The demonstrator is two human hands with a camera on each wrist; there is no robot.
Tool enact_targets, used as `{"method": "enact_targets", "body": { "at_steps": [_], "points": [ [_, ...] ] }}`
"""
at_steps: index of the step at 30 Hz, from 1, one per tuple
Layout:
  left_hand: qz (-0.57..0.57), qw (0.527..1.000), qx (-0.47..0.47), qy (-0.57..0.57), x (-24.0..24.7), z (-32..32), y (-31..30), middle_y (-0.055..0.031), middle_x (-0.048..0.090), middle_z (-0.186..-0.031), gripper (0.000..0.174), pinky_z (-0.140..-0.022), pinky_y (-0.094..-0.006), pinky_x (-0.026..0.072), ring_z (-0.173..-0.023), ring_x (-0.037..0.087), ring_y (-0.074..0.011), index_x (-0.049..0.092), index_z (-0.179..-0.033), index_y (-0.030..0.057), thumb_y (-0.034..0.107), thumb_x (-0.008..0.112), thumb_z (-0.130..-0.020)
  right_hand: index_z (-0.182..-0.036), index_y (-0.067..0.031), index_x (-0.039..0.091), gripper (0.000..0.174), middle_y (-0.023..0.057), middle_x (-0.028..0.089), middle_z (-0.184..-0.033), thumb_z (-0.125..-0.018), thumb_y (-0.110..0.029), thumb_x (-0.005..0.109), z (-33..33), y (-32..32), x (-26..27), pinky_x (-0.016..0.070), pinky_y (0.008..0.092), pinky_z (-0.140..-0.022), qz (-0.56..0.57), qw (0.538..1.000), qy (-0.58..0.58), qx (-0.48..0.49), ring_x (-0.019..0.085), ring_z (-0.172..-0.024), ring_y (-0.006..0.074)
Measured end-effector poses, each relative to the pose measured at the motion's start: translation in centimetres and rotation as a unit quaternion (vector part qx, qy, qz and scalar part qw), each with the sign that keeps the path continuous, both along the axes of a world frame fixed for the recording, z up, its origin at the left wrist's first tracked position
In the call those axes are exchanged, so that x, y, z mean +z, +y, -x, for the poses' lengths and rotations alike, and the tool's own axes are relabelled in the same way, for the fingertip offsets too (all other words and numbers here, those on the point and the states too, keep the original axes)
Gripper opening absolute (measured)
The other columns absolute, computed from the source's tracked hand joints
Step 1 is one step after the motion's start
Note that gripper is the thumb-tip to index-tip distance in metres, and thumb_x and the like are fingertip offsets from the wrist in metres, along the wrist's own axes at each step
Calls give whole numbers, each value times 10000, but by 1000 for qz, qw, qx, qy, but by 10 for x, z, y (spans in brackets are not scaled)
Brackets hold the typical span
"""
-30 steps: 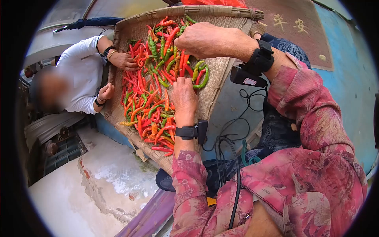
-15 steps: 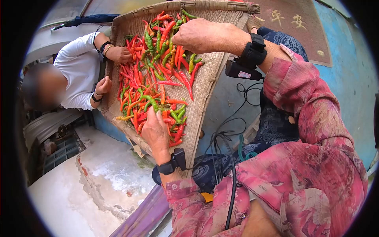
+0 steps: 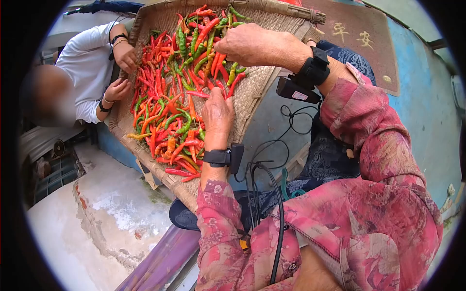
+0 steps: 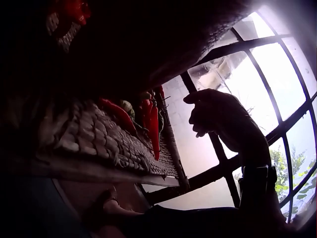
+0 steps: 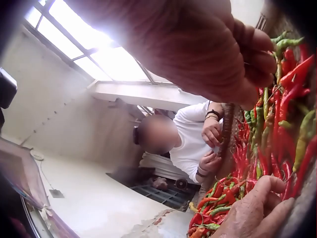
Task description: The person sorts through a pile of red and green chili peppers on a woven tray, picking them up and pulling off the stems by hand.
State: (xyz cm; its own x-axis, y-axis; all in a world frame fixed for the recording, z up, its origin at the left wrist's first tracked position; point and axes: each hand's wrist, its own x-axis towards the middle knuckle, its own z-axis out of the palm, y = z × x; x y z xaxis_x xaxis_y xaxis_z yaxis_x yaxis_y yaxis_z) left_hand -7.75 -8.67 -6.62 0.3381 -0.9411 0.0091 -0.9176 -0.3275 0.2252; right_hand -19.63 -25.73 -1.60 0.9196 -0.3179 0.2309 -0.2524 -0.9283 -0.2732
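Note:
A large woven tray [image 3: 264, 80] holds many red, green and orange chili peppers [image 3: 167, 114]. My left hand [image 3: 218, 116] is at its near side, low among the peppers. In the right wrist view the left hand's [image 5: 257, 210] bent forefinger and thumb close around a red chili pepper [image 5: 287, 171]; its lower end is partly hidden. My right hand [image 3: 262, 46] hovers over the tray's right part, close above red and green peppers. Its fingers hang loosely curled in the right wrist view, and nothing shows between them. The left wrist view has the right hand [image 4: 220, 116] as a dark silhouette.
Across the tray sits a person in a white shirt [image 3: 85, 72], both hands near the tray's rim [image 3: 121, 97]. Black cables [image 3: 252, 184] hang beside my lap. A brown mat with gold characters [image 3: 359, 48] lies at the upper right.
My left hand first moved down-left over the lower peppers, then back up-right, onto red peppers there. My right hand stays almost in place. The other person's upper hand has drawn back to the rim.

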Motion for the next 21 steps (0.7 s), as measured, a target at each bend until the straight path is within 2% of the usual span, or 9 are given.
{"method": "enact_targets", "body": {
  "at_steps": [3,5,7,9,10,11,13,20,21],
  "points": [
    [-2,999,35,25,-1,-1,4,-250,598,-800,180,-679,-495,454,-777,584,-432,492,-946,20,109,570,-811,-793,-28,628,110,136,646,-752,-703,-90,619,1,0,0,528,399,-635,8,1000,12,4,651,-756,288],
    [70,996,33,53,1,-7,10,-260,596,-808,170,-686,-509,443,-802,578,-440,488,-978,20,51,519,-815,-777,-28,633,94,136,648,-754,-718,-96,606,1,-1,3,533,394,-620,17,1000,19,5,655,-748,281],
    [118,991,14,60,9,-4,15,-228,604,-825,188,-660,-460,472,-752,610,-379,480,-1025,12,25,487,-837,-779,-26,632,95,132,651,-756,-740,-99,586,-2,0,1,534,389,-601,28,999,35,15,657,-734,274],
    [133,956,116,235,18,-2,17,-174,593,-890,192,-639,-367,499,-708,613,-259,470,-1054,6,2,446,-863,-780,-23,629,104,130,652,-753,-755,-105,571,-2,3,0,534,387,-585,39,998,30,26,659,-723,269],
    [157,942,119,273,16,-3,18,-119,559,-959,211,-649,-277,496,-711,577,-152,455,-1083,1,-12,411,-878,-779,-22,628,107,132,651,-751,-751,-108,572,-3,5,0,535,387,-593,24,999,33,31,659,-730,269],
    [161,940,122,276,16,-2,19,-119,559,-959,211,-649,-277,496,-711,577,-152,455,-1083,1,-12,411,-878,-778,-20,627,109,133,650,-748,-748,-111,574,-4,8,0,535,386,-600,9,999,36,36,659,-736,268],
    [224,857,167,433,21,6,20,-100,551,-983,226,-666,-264,491,-725,563,-132,444,-1097,-2,-7,394,-877,-797,-8,621,130,144,645,-748,-751,-119,571,-5,14,4,532,390,-618,4,997,43,59,654,-756,284],
    [297,775,176,530,21,18,21,-78,560,-945,238,-730,-260,474,-774,553,-123,430,-1111,-3,-9,410,-874,-795,3,559,226,160,572,-686,-824,-219,589,-19,26,2,462,413,-619,-106,988,28,113,598,-699,324],
    [303,764,171,543,19,21,21,-78,560,-947,235,-734,-262,475,-780,555,-127,430,-1110,-6,-8,419,-876,-800,7,565,249,158,562,-675,-840,-238,580,-23,29,2,451,408,-610,-191,974,-17,123,587,-680,322]
  ]
}}
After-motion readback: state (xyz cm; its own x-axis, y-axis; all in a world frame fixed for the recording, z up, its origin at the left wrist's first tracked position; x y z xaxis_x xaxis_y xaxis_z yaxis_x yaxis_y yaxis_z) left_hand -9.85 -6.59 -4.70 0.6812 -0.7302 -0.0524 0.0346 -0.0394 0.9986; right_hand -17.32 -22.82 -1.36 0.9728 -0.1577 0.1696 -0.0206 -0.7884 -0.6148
